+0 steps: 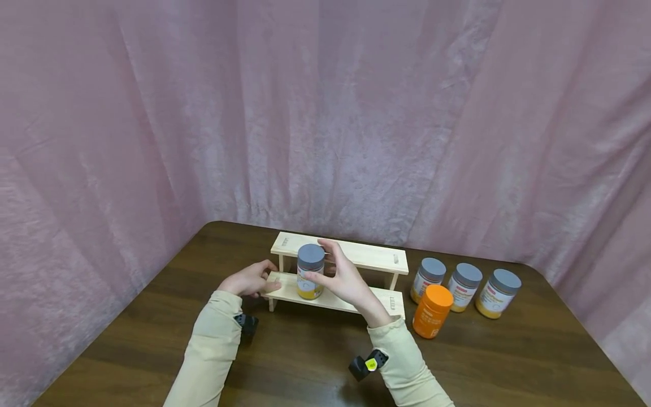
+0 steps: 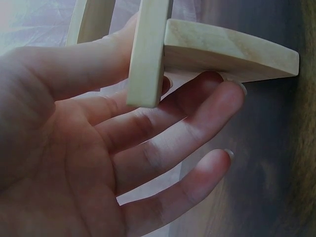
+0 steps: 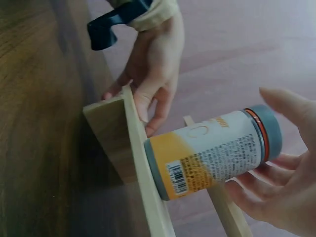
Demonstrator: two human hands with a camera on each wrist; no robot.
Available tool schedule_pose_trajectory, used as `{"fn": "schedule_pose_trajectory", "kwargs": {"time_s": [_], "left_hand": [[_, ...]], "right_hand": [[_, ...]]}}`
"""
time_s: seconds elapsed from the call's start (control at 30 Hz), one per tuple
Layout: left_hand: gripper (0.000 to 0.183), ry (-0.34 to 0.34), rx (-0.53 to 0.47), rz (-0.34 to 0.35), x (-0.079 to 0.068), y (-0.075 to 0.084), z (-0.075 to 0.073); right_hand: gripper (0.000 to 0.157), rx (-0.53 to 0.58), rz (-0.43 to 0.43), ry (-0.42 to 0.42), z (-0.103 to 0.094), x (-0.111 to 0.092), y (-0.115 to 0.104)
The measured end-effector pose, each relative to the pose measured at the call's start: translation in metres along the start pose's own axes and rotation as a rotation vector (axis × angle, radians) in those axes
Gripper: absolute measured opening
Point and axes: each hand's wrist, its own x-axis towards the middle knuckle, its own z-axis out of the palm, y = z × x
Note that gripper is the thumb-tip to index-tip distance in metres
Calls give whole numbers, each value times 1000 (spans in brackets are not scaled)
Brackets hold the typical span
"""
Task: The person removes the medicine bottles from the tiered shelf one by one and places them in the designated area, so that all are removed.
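Note:
A supplement bottle (image 1: 309, 272) with a grey lid and white-and-yellow label stands upright on the lower tier (image 1: 335, 299) of a pale wooden two-tier rack. My right hand (image 1: 346, 280) is spread around the bottle's right side. In the right wrist view, a gap shows between the uppermost digit of that hand (image 3: 291, 168) and the lid; the other fingers lie close along the bottle (image 3: 212, 148). At the lower tier's left end, my left hand (image 1: 250, 280) grips the board (image 2: 146, 59), thumb over it and fingers below, near the support leg (image 2: 227, 49).
Right of the rack stand three grey-lidded bottles (image 1: 432, 271) (image 1: 464, 287) (image 1: 498, 294). An orange bottle (image 1: 432, 312) is in front of them. The rack's upper tier (image 1: 356, 254) lies behind the lower one. A pink curtain (image 1: 325, 141) hangs behind the dark wooden table (image 1: 305, 356).

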Motion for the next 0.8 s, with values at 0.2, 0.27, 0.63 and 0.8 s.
{"fn": "schedule_pose_trajectory", "kwargs": {"time_s": [0.2,0.27,0.63,0.8], "left_hand": [[40,2,-7,1,0,1,1],[40,1,-9,2,-1,2,0],[40,1,-3,11,-2,3,0],[39,0,3,15,-2,2,0]], "right_hand": [[60,10,7,65,1,0,4],[55,19,15,73,1,0,5],[60,36,46,17,8,0,10],[57,6,48,96,15,1,14]]}}
